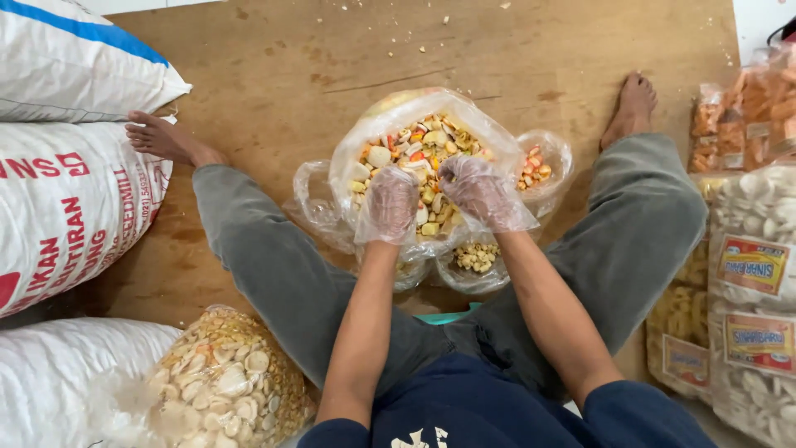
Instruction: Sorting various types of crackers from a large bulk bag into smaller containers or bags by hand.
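Hands: I see my left hand (391, 203) and right hand (481, 192) gloved, fingers curled into the snacks (419, 149).
Bag (365, 137): open, between my legs.

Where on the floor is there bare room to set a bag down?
Free: the wooden floor beyond the open snack bag, between both feet, bare but for crumbs; a smaller patch between the left leg and the sacks. Crowded: between the knees, where both gloved hands, left hand and right hand, work; the right side, stacked with packets.

Two gloved hands (435, 199), three white sacks (75, 207), one open mixed-cracker bag (414, 153)
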